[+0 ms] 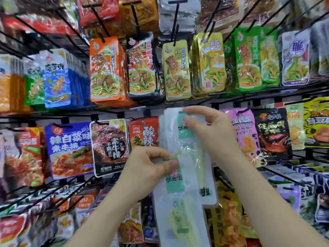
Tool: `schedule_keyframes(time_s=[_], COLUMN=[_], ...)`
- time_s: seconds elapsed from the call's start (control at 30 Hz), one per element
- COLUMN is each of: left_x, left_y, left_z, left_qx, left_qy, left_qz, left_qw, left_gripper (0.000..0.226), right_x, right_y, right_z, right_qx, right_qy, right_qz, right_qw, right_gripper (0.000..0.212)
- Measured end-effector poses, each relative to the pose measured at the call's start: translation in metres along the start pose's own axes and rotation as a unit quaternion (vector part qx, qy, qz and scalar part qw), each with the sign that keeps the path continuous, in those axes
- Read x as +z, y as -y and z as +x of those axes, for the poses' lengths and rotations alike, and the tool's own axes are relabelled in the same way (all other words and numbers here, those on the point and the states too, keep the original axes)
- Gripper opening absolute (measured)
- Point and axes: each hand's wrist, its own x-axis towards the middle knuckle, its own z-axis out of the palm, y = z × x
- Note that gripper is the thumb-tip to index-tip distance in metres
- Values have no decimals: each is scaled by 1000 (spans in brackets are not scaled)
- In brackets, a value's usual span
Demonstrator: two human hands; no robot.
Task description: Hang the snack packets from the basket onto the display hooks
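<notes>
Display rack (53,115) crowded; left hand (153,166), right hand (210,132) each pinch white pkts (188,177); hook hidden.

Orange packets (105,70) hang stacked in the upper row, with yellow packets (176,72) and green packets (247,59) to their right. A black rail (53,116) runs below. Under it, a blue packet (69,148) hangs just beside a white-edged dark packet (110,145). The blurred lower left holds perhaps more packets.

Stack of white-green snack packets (170,132) upright at centre, tops by hook rail (106,111); one more packet (179,211) overlapping at its 6 o'clock.
</notes>
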Motion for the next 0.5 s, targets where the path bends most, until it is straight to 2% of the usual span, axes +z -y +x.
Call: schedule_keyframes(time_s=[0.17,0.37,0.5], left_x=[-3,-5,-7], left_y=[6,10,8], left_z=[9,14,15], left_qx=[-48,-79,-93], left_qy=[-19,-15,-17], left_qz=[14,16,-12], left_qw=[999,997,995], left_gripper=[2,2,1], right_x=[14,19,20], right_y=[-16,-26,-24], right_z=[22,26,29], right_qx=[8,9,-11], right_qy=[4,6,-3], right_qz=[-20,-43,-64], right_qw=[1000,999,998], right_gripper=[17,25,23])
